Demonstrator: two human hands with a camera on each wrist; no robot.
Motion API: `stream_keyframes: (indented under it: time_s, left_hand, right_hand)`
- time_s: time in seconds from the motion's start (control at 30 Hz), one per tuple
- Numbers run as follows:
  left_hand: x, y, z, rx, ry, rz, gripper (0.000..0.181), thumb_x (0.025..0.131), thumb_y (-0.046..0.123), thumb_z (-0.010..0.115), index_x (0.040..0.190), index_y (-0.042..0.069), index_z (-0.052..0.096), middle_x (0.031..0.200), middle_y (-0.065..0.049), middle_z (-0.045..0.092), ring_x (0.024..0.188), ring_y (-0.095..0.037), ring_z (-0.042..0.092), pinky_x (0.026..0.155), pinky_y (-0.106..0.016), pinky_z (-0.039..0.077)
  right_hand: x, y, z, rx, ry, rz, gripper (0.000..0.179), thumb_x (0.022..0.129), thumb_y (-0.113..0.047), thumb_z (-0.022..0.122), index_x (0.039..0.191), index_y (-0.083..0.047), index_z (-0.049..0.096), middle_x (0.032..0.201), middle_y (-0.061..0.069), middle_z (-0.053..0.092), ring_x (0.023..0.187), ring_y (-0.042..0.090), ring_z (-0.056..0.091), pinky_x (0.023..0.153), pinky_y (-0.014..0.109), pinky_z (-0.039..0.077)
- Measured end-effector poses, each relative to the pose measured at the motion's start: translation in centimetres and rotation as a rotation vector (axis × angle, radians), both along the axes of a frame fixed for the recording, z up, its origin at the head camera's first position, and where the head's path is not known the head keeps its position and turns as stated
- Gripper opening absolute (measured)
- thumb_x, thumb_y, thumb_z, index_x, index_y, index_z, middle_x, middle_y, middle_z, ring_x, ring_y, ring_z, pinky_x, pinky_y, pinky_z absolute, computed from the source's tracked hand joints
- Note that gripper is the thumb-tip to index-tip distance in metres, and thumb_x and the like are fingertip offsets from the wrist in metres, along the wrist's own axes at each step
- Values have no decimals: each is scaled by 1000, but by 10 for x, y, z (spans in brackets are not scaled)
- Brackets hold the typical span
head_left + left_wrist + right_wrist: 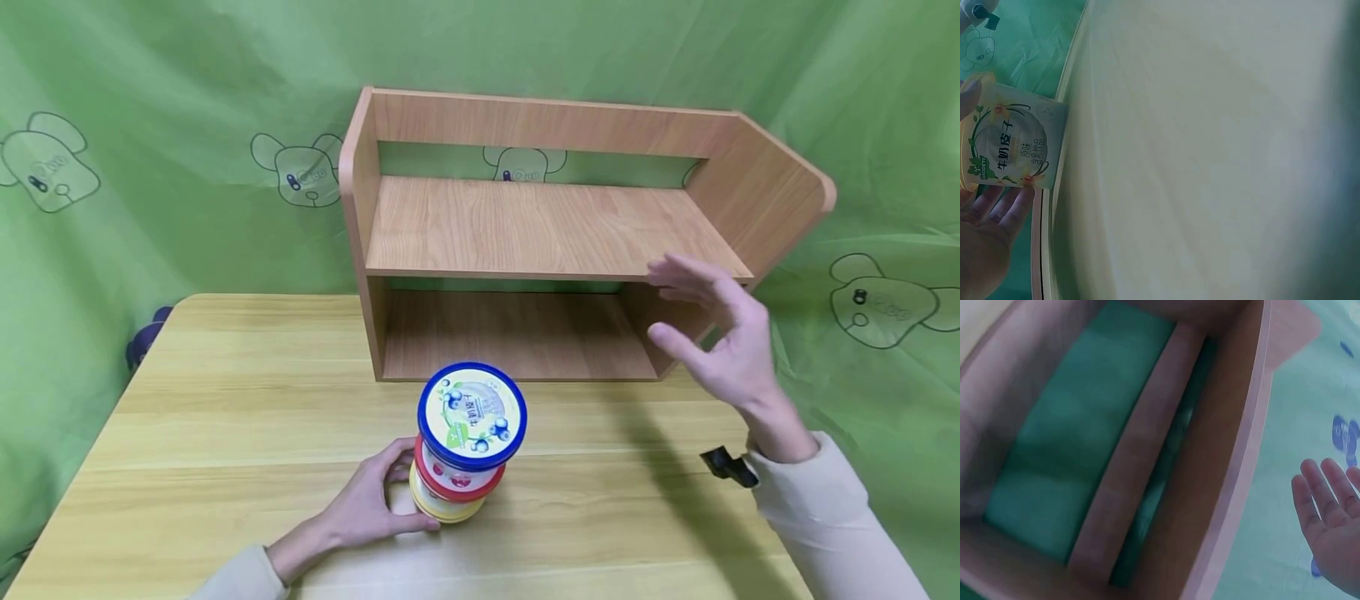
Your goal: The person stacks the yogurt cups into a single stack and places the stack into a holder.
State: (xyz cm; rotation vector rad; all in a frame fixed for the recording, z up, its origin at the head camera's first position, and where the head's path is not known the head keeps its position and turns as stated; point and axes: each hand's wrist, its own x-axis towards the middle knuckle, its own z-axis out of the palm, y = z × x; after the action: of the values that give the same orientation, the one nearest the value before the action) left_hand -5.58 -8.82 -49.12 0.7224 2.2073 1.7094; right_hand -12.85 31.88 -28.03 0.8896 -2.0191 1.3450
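Observation:
Three round tubs stand stacked on the table. On top is a blue-lidded tub [472, 415] with blueberries printed on its lid, then a red-lidded tub [491, 482], and lowest a yellow-lidded tub [453, 512]. My left hand [358, 507] grips the bottom tub from the left, thumb at the near side and fingers round the far side. The left wrist view shows this tub's white, flower-printed wall [1013, 140] between thumb and fingers. My right hand [723, 342] is raised before the right end of the shelf, fingers spread and holding nothing.
Behind the stack stands a two-tier wooden shelf [540, 229] with high side panels; its lower board [517, 333] lies just beyond the tubs. The table [247, 400] is light wood. Green cloth [187, 67] with printed animal heads hangs around it.

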Motion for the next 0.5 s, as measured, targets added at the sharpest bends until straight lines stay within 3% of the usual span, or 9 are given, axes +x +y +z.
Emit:
stream_keyframes:
  time_s: [0.23, 0.5]
  left_hand:
    - [0, 0, 0, -1, 2, 4, 94, 74, 32, 97, 152, 17, 47, 142, -1, 66, 125, -16, 69, 112, -30, 58]
    - [0, 0, -1, 12, 8, 1, 94, 74, 32, 97, 152, 17, 47, 142, -1, 65, 125, -16, 69, 112, -30, 58]
  right_hand:
    - [-12, 27, 18, -11, 29, -272, 59, 77, 10, 74, 136, 10, 63, 127, -1, 76, 111, 11, 72, 100, 17, 58]
    - [-21, 57, 38, -111, 106, -431, 49, 81, -2, 78, 129, 6, 69, 122, 0, 78, 107, 10, 73, 96, 15, 59]
